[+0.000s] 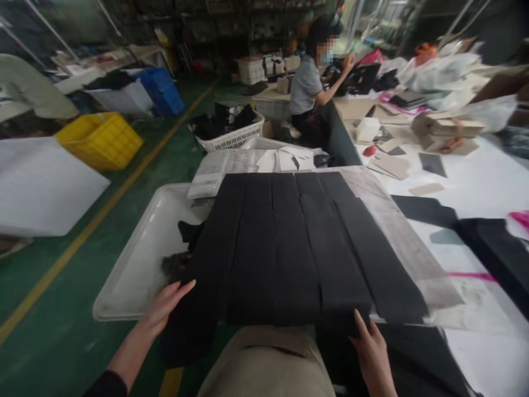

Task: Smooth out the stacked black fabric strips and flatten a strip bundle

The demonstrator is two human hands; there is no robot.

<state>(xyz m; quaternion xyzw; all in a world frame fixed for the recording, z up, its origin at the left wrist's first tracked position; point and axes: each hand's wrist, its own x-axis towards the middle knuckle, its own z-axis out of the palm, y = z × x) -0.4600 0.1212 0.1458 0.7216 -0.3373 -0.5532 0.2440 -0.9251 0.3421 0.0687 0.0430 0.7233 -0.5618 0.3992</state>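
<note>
Long black strips of sheet material (pixel 254 259) lie side by side, their near ends reaching the table edge before me. At the leftmost black strip (pixel 206 264), my left hand (pixel 167 306) grips the outer edge, one digit on top and the rest partly hidden. That strip's near end droops below the table level. My right hand (pixel 371 344) is closed at the near end of another black strip (pixel 343 275), its thumb against the edge and other fingers partly out of sight. Farther right, one more black strip (pixel 380 259) lies slightly apart.
A white plastic tub (pixel 128 275) stands under the strips' left side. Beyond are a white basket (pixel 235 132) of black pieces and a seated co-worker (pixel 306 88). Cut pieces and a bundled board stack (pixel 446 132) lie right. A yellow crate (pixel 99 140) stands left.
</note>
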